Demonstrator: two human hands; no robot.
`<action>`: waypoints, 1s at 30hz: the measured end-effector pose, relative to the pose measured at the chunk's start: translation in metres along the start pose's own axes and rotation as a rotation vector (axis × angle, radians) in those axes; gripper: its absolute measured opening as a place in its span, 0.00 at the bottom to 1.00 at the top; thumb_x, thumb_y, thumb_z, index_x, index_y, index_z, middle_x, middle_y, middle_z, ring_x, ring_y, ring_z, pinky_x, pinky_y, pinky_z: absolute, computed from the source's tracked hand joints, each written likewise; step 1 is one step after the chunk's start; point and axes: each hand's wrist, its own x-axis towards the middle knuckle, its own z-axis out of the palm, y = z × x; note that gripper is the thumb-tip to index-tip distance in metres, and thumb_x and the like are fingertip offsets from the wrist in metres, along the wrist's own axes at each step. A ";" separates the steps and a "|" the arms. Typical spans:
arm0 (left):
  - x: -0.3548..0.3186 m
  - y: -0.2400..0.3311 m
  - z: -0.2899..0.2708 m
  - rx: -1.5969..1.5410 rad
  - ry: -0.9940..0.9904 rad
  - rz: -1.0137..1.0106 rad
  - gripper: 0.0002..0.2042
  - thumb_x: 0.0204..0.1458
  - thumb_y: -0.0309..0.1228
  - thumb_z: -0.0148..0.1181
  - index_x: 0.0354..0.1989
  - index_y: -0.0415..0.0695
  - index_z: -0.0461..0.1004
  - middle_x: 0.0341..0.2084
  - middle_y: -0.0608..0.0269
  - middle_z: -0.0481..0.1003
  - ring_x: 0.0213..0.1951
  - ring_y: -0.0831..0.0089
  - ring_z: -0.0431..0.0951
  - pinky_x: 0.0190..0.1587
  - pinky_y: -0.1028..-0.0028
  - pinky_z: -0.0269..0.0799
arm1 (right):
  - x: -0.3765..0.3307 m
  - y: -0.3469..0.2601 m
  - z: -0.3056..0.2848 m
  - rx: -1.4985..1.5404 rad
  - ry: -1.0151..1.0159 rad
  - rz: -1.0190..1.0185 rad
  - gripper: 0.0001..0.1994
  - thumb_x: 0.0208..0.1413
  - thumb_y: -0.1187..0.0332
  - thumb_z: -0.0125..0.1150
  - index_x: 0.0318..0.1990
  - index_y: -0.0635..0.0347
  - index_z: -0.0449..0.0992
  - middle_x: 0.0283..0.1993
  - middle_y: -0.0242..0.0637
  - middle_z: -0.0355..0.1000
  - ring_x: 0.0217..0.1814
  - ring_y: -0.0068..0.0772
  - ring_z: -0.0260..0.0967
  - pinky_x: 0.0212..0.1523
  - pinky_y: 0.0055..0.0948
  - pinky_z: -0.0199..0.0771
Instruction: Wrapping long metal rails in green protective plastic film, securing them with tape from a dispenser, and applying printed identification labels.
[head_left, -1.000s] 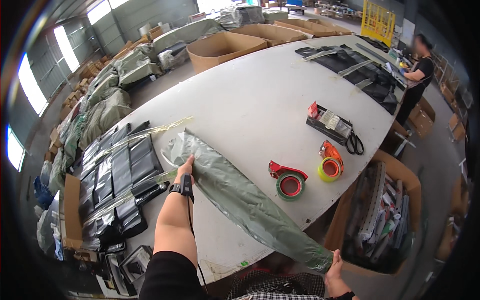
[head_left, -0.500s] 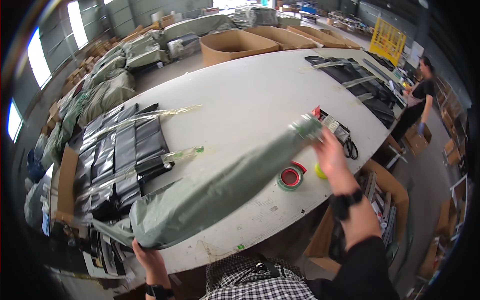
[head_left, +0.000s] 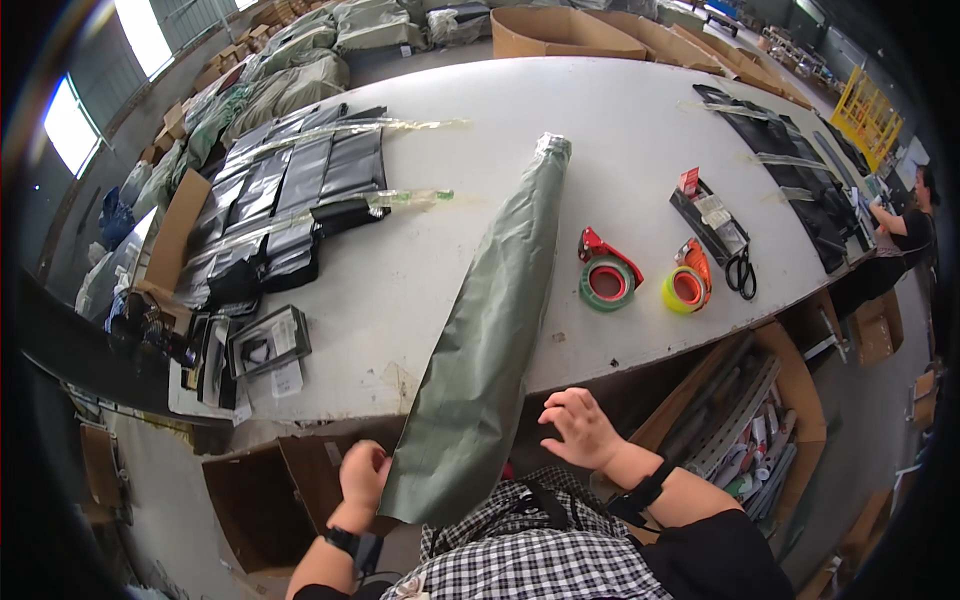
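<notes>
A long olive-green bag [head_left: 492, 320] lies lengthwise on the white table [head_left: 620, 130], its far end taped shut and its near end hanging over the table's front edge. My left hand [head_left: 362, 478] grips the bag's lower left corner below the table edge. My right hand [head_left: 582, 427] hovers just right of the bag's near end, fingers spread, holding nothing. A green tape roll in a red dispenser [head_left: 607, 278] and a yellow roll in an orange dispenser [head_left: 686, 284] lie to the right of the bag.
Black flat packs [head_left: 280, 200] under clear tape strips lie at the table's left. A black tray with scissors [head_left: 722, 235] sits right of the rolls. Cardboard boxes [head_left: 750, 420] stand below the front edge. Another person [head_left: 900, 225] works at the far right.
The bag, held up and swung across my view half a second ago, now lies flat on the table. My right hand has let go of its far end and come back near me.
</notes>
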 end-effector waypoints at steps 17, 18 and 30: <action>0.132 0.110 -0.024 0.332 -0.153 1.443 0.02 0.52 0.29 0.62 0.31 0.52 0.75 0.52 0.63 0.75 0.57 0.65 0.74 0.58 0.63 0.73 | -0.001 -0.007 0.110 -0.049 0.291 -0.247 0.20 0.46 0.71 0.62 0.49 0.50 0.68 0.57 0.37 0.63 0.63 0.43 0.60 0.64 0.41 0.70; 0.138 0.099 -0.027 0.328 -0.157 1.441 0.02 0.52 0.29 0.62 0.31 0.52 0.75 0.52 0.63 0.75 0.57 0.65 0.74 0.58 0.63 0.73 | 0.005 -0.011 0.103 -0.053 0.294 -0.284 0.18 0.47 0.70 0.63 0.48 0.49 0.69 0.56 0.36 0.64 0.63 0.41 0.61 0.64 0.39 0.69; 0.138 0.059 -0.018 -0.171 -0.557 1.005 0.07 0.51 0.28 0.60 0.37 0.43 0.74 0.49 0.56 0.78 0.51 0.55 0.78 0.54 0.62 0.76 | 0.011 -0.007 0.064 0.450 0.073 -0.031 0.08 0.52 0.75 0.62 0.40 0.58 0.74 0.48 0.39 0.76 0.54 0.44 0.75 0.58 0.39 0.76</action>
